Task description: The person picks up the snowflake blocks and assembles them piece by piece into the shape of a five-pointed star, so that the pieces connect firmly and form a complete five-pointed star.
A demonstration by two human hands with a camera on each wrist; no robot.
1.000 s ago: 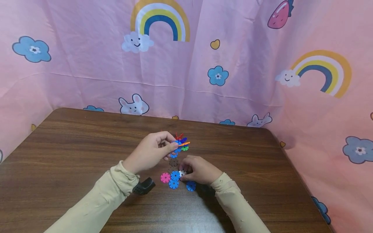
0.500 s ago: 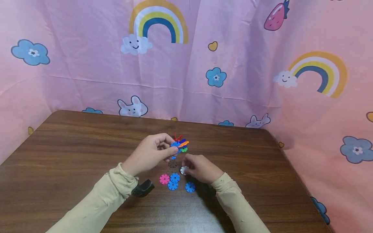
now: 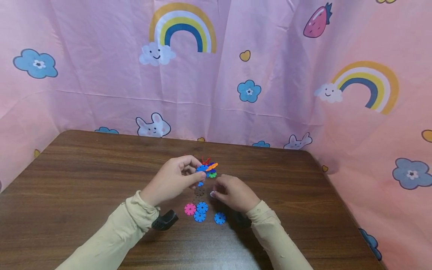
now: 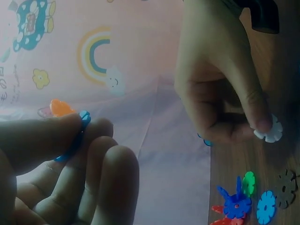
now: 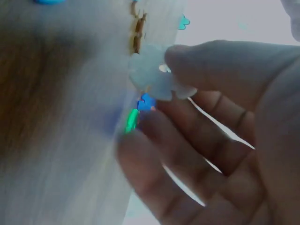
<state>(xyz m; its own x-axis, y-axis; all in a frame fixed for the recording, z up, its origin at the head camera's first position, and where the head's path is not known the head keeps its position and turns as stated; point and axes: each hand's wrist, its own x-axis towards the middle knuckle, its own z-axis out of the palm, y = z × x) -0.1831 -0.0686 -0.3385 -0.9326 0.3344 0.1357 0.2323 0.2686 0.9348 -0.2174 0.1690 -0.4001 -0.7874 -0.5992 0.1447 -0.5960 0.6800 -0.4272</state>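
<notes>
Pinching a notched blue disc (image 3: 201, 168) in left hand (image 3: 173, 178), thumb against fingers, raised over the table (image 3: 101, 195); holding it with an orange disc (image 3: 212, 167) set at an angle against it. Cannot tell how joined. Pinching a white disc (image 4: 273, 131) in right hand (image 3: 237, 193), thumb against finger, near left hand but apart from it. Can see between and past both hands a brown disc (image 3: 199, 191), a flat blue disc (image 4: 266, 207), a green disc (image 4: 249, 183), a dark blue piece (image 4: 237, 206) and red pieces (image 3: 206, 161), partly hidden behind left hand. Nearer the body, see a pink disc (image 3: 190, 209) just beside 2 blue discs (image 3: 202, 207), touching or overlapping. Note 1 lone blue disc (image 3: 219, 218) to their right. Farther out, see a pink patterned curtain (image 3: 189, 86) behind the table.
</notes>
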